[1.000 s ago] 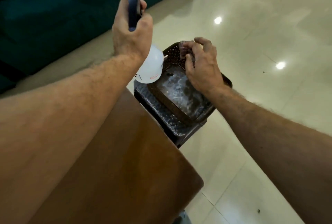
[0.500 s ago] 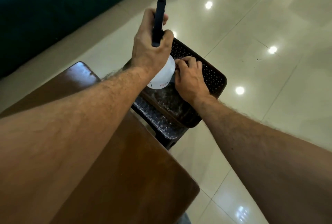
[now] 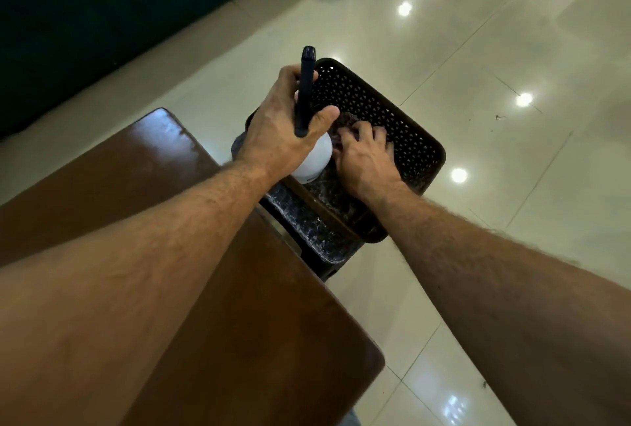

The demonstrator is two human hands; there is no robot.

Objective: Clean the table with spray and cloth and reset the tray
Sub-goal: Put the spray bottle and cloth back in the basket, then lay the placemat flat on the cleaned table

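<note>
The left hand (image 3: 283,132) has its grip wrapped tight around the dark blue trigger head of a white round-bodied plastic spray bottle (image 3: 312,159), whose nozzle points up and away from the person. The bottle hangs upright at the near left corner of a dark brown perforated plastic tray (image 3: 403,125); whether its base touches the tray cannot be told.

The right hand (image 3: 367,159) lies palm down inside the tray, its fingers (image 3: 362,133) spread and curled over a small dark mottled cloth (image 3: 346,120), pressing it against the tray floor just beside the bottle. Its grip is narrow, closed on the cloth.

The tray rests on a small dark speckled stone-patterned stool surface (image 3: 307,220), which stands on the glossy cream tiled floor (image 3: 478,50) right against the far edge of a polished brown wooden surface (image 3: 256,323) with rounded corners. Both bare forearms reach across that wood. A dark teal sofa (image 3: 102,15) fills the upper left.
</note>
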